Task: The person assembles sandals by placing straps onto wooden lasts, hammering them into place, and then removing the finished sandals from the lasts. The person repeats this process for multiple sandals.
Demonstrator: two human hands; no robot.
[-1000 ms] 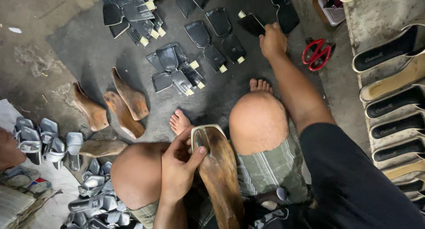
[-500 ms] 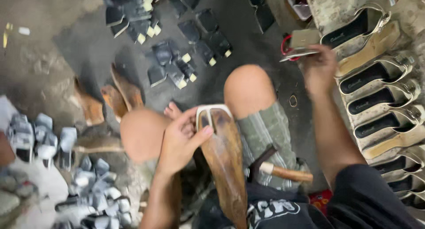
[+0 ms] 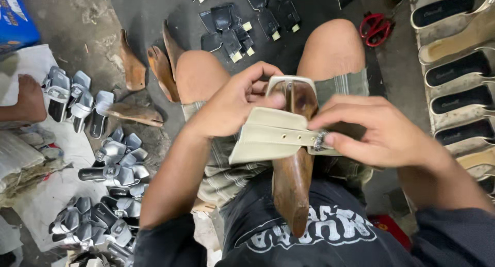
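On my lap, a cream strap point(image 3: 273, 135) lies across the wooden last point(image 3: 294, 184).
My left hand point(image 3: 232, 104) pinches the strap's edge at 10 o'clock; my right hand point(image 3: 381, 133) grips its buckle point(image 3: 320, 140) end at 3 o'clock. I judge the strap wrapped but not yet fixed; its underside and the last's toe are hidden.

Head camera, looking steeply down from just above the grip

One view only — worn on the head, it faces down over the lap and sits close to the left hand point(image 3: 229, 104) and right hand point(image 3: 381, 130), which fill the centre; beyond the grip lies the floor point(image 3: 129, 9) — nearer than it, the wearer's own shirt point(image 3: 309, 236).
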